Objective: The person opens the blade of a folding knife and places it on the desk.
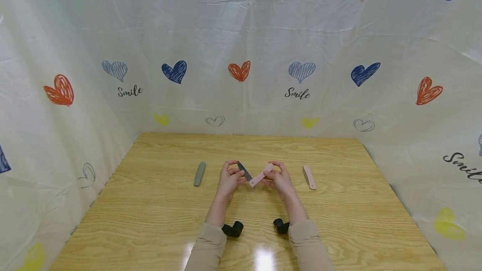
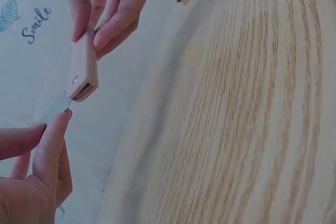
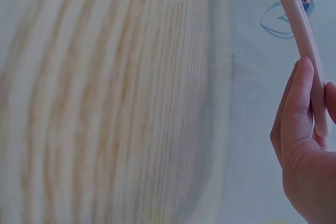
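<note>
In the head view a folding knife with a pink handle (image 1: 258, 177) is held above the table, its dark blade (image 1: 244, 170) swung out so that blade and handle form a V. My left hand (image 1: 228, 181) pinches the blade between thumb and fingers. The handle is gripped by my right hand (image 1: 281, 180), near the end away from the pivot. From the left wrist the blade shows as a thin edge, mostly hidden by the left fingertips (image 2: 59, 124). The right wrist view shows the right thumb and fingers (image 3: 300, 90) on either side of the handle.
On the wooden table (image 1: 158, 208), a green folded knife (image 1: 200, 174) lies left of my hands and a pink folded knife (image 1: 309, 177) lies to the right. Black wrist devices (image 1: 233, 229) sit by both cuffs. A heart-printed curtain (image 1: 271, 108) surrounds the table's back and sides.
</note>
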A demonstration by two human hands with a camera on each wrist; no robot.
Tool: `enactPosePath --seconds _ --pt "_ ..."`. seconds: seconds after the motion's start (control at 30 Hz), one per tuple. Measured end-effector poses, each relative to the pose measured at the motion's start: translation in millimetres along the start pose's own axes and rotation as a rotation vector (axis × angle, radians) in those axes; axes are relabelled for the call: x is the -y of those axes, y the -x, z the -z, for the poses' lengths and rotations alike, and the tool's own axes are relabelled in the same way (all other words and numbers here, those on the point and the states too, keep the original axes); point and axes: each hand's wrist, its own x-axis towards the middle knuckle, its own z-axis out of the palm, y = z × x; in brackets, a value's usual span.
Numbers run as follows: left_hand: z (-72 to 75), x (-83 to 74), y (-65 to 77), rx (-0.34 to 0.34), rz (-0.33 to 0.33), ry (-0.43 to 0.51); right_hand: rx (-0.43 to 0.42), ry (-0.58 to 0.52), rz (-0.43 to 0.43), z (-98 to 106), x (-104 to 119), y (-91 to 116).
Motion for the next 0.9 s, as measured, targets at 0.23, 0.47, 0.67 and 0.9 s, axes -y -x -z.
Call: enactPosePath --seconds 0.23,0.47,0.67,0.9 --pt "-4.2 -0.1 5.3 -0.041 -0.002 0.011 -0.022 -0.006 0.018 0 0 2" --pt "-7.4 2.4 7.2 -0.077 0.009 0.069 -0.049 -0.055 0.002 1 0 6" --pt "-10.4 4.0 8.8 -0.132 0.02 0.111 -0.071 -0.109 -0.018 2 -2 6" --pt "-14.5 9.2 8.8 -0.199 0.021 0.184 -0.099 -0.164 -0.024 0 -3 6"
